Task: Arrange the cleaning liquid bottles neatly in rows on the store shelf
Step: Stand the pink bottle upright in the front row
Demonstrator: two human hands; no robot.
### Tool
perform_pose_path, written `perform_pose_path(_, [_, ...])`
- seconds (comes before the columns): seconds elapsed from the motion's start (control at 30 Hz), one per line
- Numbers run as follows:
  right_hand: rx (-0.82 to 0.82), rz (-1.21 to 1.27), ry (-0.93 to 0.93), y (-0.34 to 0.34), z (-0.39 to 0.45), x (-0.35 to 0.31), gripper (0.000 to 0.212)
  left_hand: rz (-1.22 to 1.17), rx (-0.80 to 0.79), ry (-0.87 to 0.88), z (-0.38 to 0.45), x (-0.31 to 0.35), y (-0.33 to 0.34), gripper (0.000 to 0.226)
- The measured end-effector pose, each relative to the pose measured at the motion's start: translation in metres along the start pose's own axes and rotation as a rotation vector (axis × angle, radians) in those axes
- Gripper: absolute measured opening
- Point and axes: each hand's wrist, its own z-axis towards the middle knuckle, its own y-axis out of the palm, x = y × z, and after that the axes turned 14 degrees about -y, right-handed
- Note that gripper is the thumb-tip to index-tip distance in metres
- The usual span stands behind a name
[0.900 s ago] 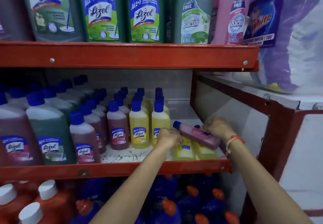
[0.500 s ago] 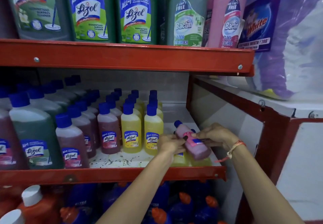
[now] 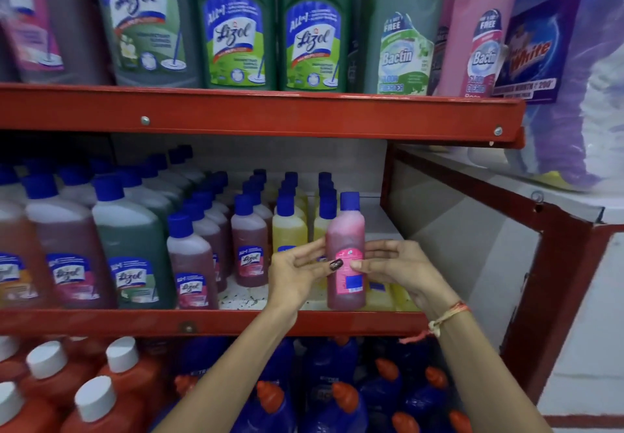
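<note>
A small pink bottle (image 3: pixel 346 237) with a blue cap stands upright at the front right of the middle red shelf (image 3: pixel 135 323). My left hand (image 3: pixel 299 272) holds its left side, thumb on the label. On its right side my right hand (image 3: pixel 398 270) also grips it. Behind my hands lie yellow bottles (image 3: pixel 388 294) on their sides, partly hidden. Left of the pink bottle, rows of upright yellow bottles (image 3: pixel 290 230) and maroon bottles (image 3: pixel 248 247) with blue caps run toward the back.
Larger maroon and green Lizol bottles (image 3: pixel 131 247) fill the shelf's left. Big green bottles (image 3: pixel 236 27) and Bactin bottles (image 3: pixel 401 51) stand on the upper shelf (image 3: pixel 270 113). Orange bottles (image 3: pixel 111 382) and blue bottles (image 3: pixel 337 399) sit below. A red side frame (image 3: pixel 553 280) closes the right.
The pink bottle was lying tilted across the yellow bottles; both hands have turned it upright near the shelf's front. The camera has moved closer.
</note>
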Motion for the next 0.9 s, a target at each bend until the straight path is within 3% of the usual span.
perform_pose_path(0.13, [0.051, -0.107, -0.080, 0.021, 0.004, 0.018, 0.051, 0.040, 0.007, 0.034, 0.002, -0.002, -0.017, 0.056])
perform_pose_path(0.2, [-0.009, -0.092, -0.110, 0.082, 0.002, 0.015, 0.049, 0.050, 0.111, 0.065, -0.012, 0.008, -0.075, 0.055])
perform_pose_path(0.47, [0.021, -0.135, -0.166, 0.100, -0.002, 0.027, 0.041, -0.058, 0.148, 0.075, -0.007, -0.010, -0.086, 0.046])
perform_pose_path(0.63, [0.157, -0.141, -0.242, 0.116, -0.015, 0.032, 0.063, -0.039, 0.165, 0.082, -0.005, -0.019, -0.092, 0.022])
perform_pose_path(0.9, [0.390, -0.517, -0.358, 0.156, -0.020, 0.032, 0.074, -0.150, 0.148, -0.119, 0.003, -0.014, -0.094, 0.045])
